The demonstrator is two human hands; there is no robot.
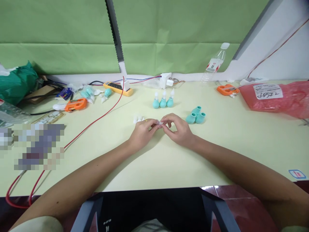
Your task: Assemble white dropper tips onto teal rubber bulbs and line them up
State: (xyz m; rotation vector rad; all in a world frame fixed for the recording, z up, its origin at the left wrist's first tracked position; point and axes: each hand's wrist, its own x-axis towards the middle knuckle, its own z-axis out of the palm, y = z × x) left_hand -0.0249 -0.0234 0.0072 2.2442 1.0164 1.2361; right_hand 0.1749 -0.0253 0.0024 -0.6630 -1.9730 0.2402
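Observation:
My left hand (142, 132) pinches a small translucent white nozzle (159, 122) between thumb and fingers. From the other side, the fingertips of my right hand (178, 129) close on the same small piece, so the two hands meet over the table. Just beyond my left fingers lie several small white parts (138, 119), partly covered by the hand. Farther back, three teal squeeze bulbs with clear tips (163, 102) stand upright in a row. To the right of my right hand is a cluster of three bare teal bulbs (191, 118) with open mouths.
A red cable (96, 120) crosses the table's left side. Near the back are a yellow multimeter (118, 88), an orange-handled tool (76, 104), bagged teal bulbs (87, 92) and a white box (165, 80). At right are another orange tool (227, 90), a clear bottle (215, 62) and a red package (272, 100).

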